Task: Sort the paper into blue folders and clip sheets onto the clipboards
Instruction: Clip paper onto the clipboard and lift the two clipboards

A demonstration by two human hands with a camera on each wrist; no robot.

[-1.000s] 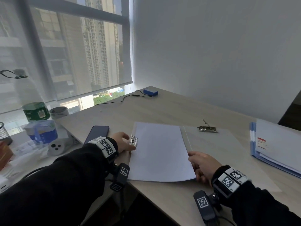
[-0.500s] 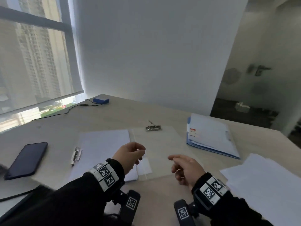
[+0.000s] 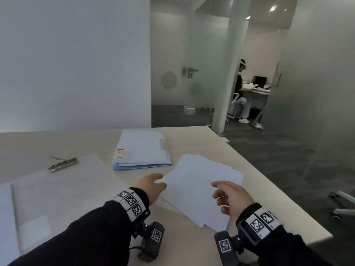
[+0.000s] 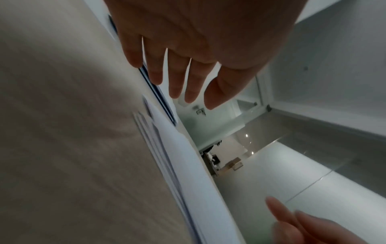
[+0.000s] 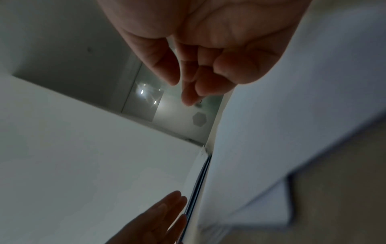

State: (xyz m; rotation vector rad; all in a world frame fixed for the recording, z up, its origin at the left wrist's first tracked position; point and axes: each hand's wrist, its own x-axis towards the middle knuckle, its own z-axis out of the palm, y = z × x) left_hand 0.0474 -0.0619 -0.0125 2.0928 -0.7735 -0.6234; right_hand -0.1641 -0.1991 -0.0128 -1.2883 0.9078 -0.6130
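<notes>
Loose paper stack (image 3: pixel 203 191) fanned on the desk (image 3: pixel 194 137), sheet count unreadable. Left hand (image 3: pixel 151 186) at the stack's left edge, fingers straight, contact unclear. Right hand (image 3: pixel 231 196) over the stack's near corner, fingers loosely curled, holding nothing. Blue folder (image 3: pixel 142 150) just behind the stack; clear clipboard (image 3: pixel 63 181) left of it, partly cut off.

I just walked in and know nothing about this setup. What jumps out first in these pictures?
Two hands in black sleeves with checkered wrist tags reach toward a loose stack of white paper near the right edge of the pale desk: the left hand at its left corner, the right hand above its near side. Behind the stack lies a blue folder, and to the left a clear clipboard with a metal clip.
</notes>
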